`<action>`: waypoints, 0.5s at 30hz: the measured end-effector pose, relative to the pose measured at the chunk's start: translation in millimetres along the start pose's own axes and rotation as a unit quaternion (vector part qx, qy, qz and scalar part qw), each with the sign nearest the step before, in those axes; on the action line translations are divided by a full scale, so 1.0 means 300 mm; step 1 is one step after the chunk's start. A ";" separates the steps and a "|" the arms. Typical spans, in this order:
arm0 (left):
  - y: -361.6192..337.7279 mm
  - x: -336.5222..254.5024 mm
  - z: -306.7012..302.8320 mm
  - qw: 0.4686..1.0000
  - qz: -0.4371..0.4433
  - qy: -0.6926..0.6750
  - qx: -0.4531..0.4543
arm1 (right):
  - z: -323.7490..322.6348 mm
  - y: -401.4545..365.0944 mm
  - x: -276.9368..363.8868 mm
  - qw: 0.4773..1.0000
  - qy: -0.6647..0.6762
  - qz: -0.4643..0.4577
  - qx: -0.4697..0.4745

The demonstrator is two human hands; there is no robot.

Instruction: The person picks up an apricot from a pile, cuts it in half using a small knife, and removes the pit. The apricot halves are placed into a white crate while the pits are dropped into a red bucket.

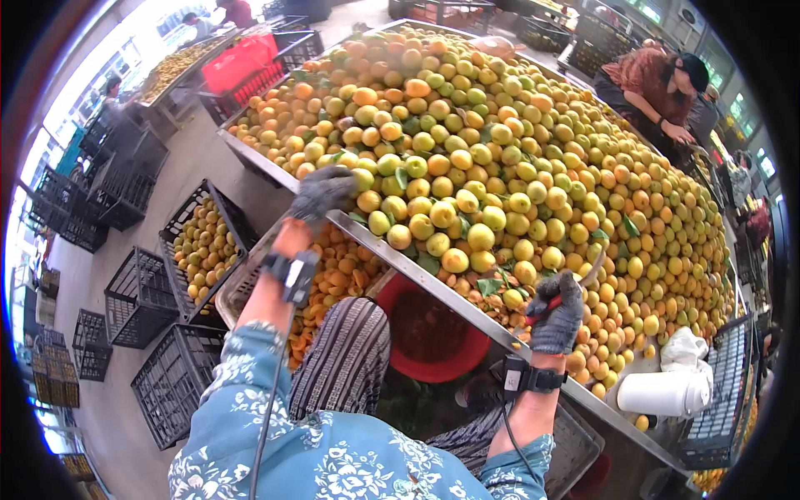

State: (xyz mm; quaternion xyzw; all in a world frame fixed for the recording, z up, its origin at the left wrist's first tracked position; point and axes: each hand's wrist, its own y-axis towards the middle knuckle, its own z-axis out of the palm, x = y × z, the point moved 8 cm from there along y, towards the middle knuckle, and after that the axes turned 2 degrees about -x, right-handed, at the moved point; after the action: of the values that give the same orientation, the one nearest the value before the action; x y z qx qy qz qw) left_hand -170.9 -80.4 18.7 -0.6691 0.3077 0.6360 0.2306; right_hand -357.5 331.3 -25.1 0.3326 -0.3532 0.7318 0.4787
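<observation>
A large heap of yellow-green and orange apricots [479, 237] fills a metal-edged table in front of me. My left hand [323, 193], in a dark grey glove, reaches over the table's near edge at the left. Its fingers stretch out to the apricots at the border of the heap. My right hand [557, 315], also gloved, is closed around the red handle of a knife [593, 271] with a curved blade pointing up and right. It is just above the apricots near the metal rim [467, 308].
Below the rim are a crate of split orange apricots [337, 271] and a red basin [429, 367]. Black crates [142, 296] stand on the left floor. A white lidded container [662, 393] lies at the right. Another person [658, 92] leans over the far right side.
</observation>
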 end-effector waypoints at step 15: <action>0.702 -0.097 0.166 0.914 0.150 0.366 -0.090 | 0.117 -0.059 0.007 0.983 -0.162 -0.018 0.083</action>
State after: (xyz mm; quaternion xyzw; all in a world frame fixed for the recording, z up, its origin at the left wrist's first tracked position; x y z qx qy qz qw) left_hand -354.8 -190.4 60.9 -0.8189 0.4086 0.3989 -0.0572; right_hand -336.4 308.2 -1.4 0.4922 -0.3578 0.6862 0.3986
